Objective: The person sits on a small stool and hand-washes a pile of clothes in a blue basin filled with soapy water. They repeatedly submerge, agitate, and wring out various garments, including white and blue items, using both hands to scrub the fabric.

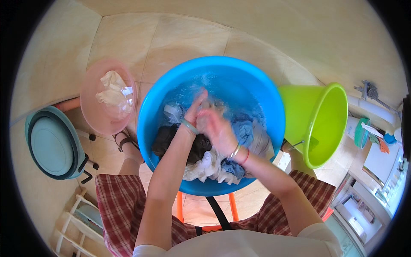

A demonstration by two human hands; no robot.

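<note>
Both of my hands meet over the water in a wide blue basin point(150, 92). My left hand point(195, 109), a pale green bangle at its wrist, is held against a wet, pale piece of cloth point(218, 106). Across from it, my right hand point(216, 127) is curled over the same cloth and smeared by motion. Below them lie a dark garment point(165, 141), crumpled white cloth point(203, 166), a light blue garment point(244, 132) and a greyish one point(260, 143). Water splashes at the far side of the basin. The cloth between my palms is partly hidden.
Left of the basin stands a pink translucent tub point(90, 105) with white cloth inside. A grey-green folding basin point(51, 143) is further left. A lime green bucket point(295, 107) lies tipped on the right, near a wall tap point(367, 91). An orange stool leg point(233, 206) shows below.
</note>
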